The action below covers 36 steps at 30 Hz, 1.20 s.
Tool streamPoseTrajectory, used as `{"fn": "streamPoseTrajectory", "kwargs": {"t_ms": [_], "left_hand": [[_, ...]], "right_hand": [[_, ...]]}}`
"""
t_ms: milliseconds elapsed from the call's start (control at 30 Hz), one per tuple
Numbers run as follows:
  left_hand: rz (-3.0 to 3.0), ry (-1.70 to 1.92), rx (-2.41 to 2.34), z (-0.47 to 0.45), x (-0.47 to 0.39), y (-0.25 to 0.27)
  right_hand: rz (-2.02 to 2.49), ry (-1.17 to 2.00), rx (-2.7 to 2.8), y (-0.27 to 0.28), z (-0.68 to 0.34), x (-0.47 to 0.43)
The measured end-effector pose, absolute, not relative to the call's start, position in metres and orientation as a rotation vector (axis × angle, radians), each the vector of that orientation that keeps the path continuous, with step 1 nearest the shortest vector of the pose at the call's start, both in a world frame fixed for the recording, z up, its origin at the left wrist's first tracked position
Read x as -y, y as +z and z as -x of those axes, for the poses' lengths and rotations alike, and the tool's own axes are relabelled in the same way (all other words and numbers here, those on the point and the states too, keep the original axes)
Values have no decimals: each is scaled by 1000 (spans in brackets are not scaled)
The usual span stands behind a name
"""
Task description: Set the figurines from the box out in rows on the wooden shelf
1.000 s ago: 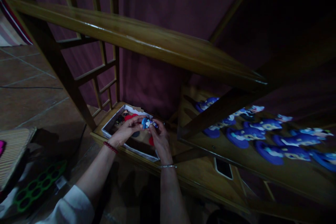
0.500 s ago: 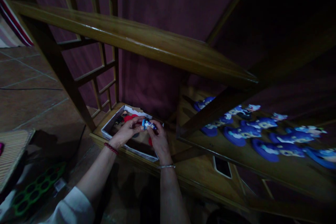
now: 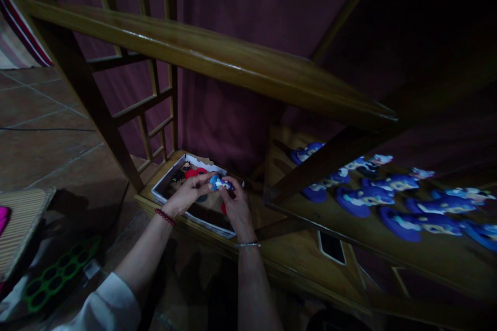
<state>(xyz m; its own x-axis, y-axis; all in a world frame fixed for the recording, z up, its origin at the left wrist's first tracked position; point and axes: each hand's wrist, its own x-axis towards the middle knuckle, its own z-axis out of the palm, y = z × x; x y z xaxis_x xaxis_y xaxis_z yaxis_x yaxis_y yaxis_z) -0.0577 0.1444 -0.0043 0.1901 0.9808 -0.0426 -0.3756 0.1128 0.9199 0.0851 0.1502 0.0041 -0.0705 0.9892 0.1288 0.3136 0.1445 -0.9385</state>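
Observation:
A small blue and white figurine (image 3: pixel 220 183) is held between my two hands, above a shallow white-sided box (image 3: pixel 161 184). My left hand (image 3: pixel 190 191) wears a dark red bead bracelet and pinches the figurine's light blue base end. On the other end, the fingers of my right hand (image 3: pixel 237 206) grip its darker blue part; a thin bracelet circles that wrist. Inside the box lie a red item (image 3: pixel 194 171) and a dark figurine (image 3: pixel 182 171). My hands cover part of the box's contents.
Several blue and white figurines (image 3: pixel 367 199) on round bases stand on the wooden shelf (image 3: pixel 295 212) at right. A phone (image 3: pixel 332 247) lies on the lower board. A wooden rail (image 3: pixel 202 54) crosses above my hands. A green holder with round holes (image 3: pixel 62 271) is at lower left.
The figurine has turned slightly between my fingers, showing more of its light blue base. Both hands keep their hold, and the view has shifted a little.

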Motion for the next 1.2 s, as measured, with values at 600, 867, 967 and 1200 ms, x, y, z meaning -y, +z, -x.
{"fn": "streamPoseTrajectory", "kwargs": {"t_ms": [600,867,967,1200], "left_hand": [[-1035,1150,-887,57,-147,-8],[-1049,1186,-880,56,-147,-10],[-1039,1196,-876,55,-145,-6],[-1031,1187,-884,55,-143,1]], "right_hand": [[1288,942,1535,2,-85,-151],[1371,963,1488,4,-84,-151],[1374,994,1457,4,-83,-151],[1352,1019,1330,0,-81,-153]]}}
